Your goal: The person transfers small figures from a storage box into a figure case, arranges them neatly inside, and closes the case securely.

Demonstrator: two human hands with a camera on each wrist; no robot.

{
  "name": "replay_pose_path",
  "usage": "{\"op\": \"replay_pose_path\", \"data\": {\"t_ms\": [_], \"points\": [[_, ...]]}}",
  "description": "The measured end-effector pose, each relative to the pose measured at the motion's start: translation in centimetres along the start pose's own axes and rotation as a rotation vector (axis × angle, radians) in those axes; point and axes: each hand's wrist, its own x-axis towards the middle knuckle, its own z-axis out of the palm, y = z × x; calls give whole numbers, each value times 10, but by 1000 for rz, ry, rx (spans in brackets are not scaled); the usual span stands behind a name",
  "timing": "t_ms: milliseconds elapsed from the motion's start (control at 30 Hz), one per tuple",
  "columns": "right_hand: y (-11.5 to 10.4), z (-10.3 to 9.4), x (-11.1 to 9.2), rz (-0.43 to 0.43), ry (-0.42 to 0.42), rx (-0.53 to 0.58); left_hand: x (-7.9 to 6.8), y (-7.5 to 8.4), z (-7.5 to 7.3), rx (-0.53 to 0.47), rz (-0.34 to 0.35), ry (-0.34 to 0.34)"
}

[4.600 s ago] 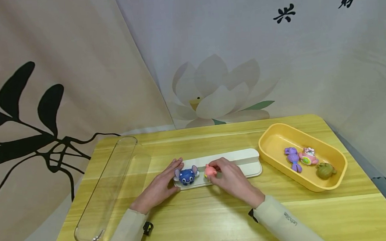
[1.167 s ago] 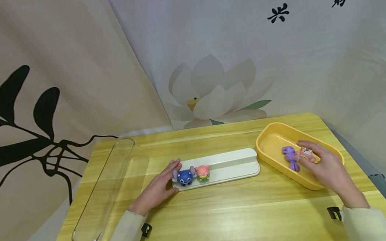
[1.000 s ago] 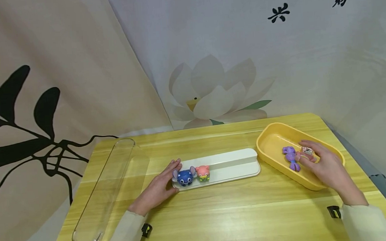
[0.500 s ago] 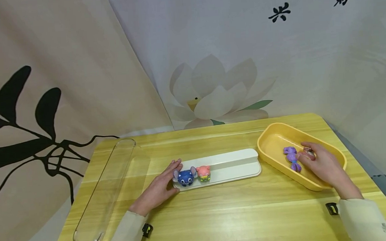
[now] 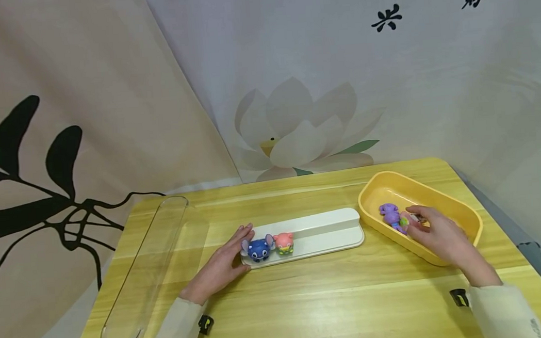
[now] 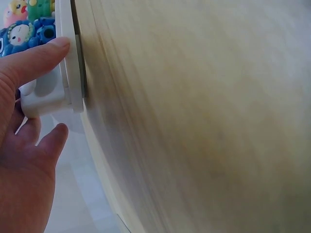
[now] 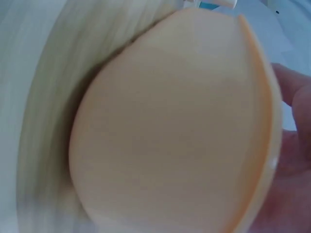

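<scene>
My left hand (image 5: 221, 270) holds the left end of a white stepped stand (image 5: 328, 240), thumb at its front edge and fingers behind. On the lower step sit a blue big-eared figurine (image 5: 259, 249) and a pink pig-like figurine (image 5: 284, 243), side by side. Over to the right, my right hand (image 5: 442, 236) reaches into a yellow tray (image 5: 374, 191). Its thumb and fingers pinch a pink-and-green figurine (image 5: 407, 219), mostly covered by the hand. A purple figurine (image 5: 390, 215) lies against it on the left. In the right wrist view the tray wall (image 7: 170, 121) hides the fingertips.
A long clear plastic cover (image 5: 151, 269) lies on the left of the wooden table (image 5: 306, 301). Behind the table hangs a printed cloth (image 5: 311, 73).
Earlier, my right hand let go of the pig-like figurine on the stand and moved into the yellow tray. Lately it has shifted left with the pink-and-green figurine; the purple one has moved left too.
</scene>
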Motion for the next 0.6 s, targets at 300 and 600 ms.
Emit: {"op": "replay_pose_path", "data": {"t_ms": [300, 600], "points": [[19, -16, 13, -48, 21, -66, -1, 0, -1, -13, -10, 1], [28, -15, 23, -90, -127, -75, 0, 2, -1, -16, -23, -5]]}}
